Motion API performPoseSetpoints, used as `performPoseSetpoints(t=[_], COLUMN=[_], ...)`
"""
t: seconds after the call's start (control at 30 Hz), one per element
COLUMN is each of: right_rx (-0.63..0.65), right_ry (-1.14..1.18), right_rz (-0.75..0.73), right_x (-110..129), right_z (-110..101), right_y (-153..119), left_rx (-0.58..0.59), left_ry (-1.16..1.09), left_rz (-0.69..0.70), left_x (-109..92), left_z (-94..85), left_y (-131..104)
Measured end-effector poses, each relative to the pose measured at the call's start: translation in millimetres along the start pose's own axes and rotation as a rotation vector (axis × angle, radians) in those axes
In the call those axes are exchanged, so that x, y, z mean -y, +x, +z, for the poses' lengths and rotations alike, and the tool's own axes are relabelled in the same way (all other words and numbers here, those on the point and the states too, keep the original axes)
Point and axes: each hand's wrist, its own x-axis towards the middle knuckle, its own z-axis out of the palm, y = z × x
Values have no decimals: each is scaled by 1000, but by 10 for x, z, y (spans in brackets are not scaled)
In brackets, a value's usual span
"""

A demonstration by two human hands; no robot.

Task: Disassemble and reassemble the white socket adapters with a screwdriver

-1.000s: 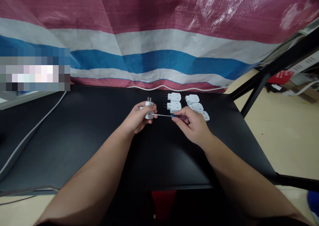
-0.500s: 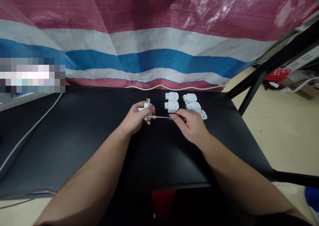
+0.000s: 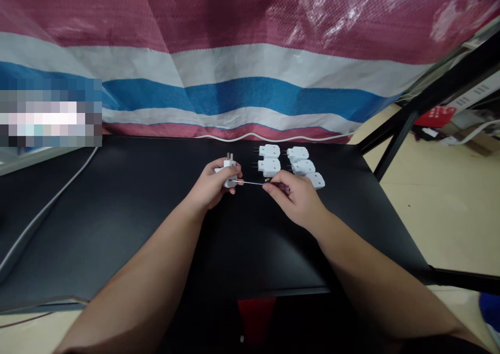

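Observation:
My left hand (image 3: 213, 183) is closed around a white power plug (image 3: 229, 164), whose metal prongs point away from me. In my right hand (image 3: 295, 193) is a screwdriver (image 3: 250, 182), gripped by its dark handle. Its thin shaft runs left, and the tip meets the plug's body near my left thumb. Whether the tip sits in a screw is too small to tell. Just beyond my right fingers lies a small brass-coloured piece (image 3: 267, 179). Several more white plugs (image 3: 269, 167) lie in two columns behind my right hand, prongs to the left.
The black table (image 3: 128, 213) carries a grey cable (image 3: 50, 200) on its left side. A white cord (image 3: 253, 135) runs along the back edge, before a striped plastic sheet (image 3: 250, 93). A black metal frame (image 3: 394, 140) stands at the right.
The screwdriver's handle has turned in my right fingers, and the coloured part at its front is now covered. My left hand and the plug have shifted very slightly left.

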Motion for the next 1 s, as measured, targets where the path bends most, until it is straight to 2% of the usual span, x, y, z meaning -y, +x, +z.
performPoseSetpoints(t=[0.2, 0.43, 0.77, 1.0], right_rx=[41, 29, 89, 121], right_ry=[2, 50, 95, 27], right_rz=[48, 17, 62, 72], right_x=[24, -1, -24, -10], right_z=[-1, -30, -19, -30], right_y=[-13, -12, -17, 24], left_rx=[3, 18, -6, -6], left_ry=[7, 26, 40, 78], left_rz=[9, 2, -5, 7], left_x=[4, 21, 28, 34], left_z=[-8, -6, -19, -15], left_y=[3, 2, 23, 24])
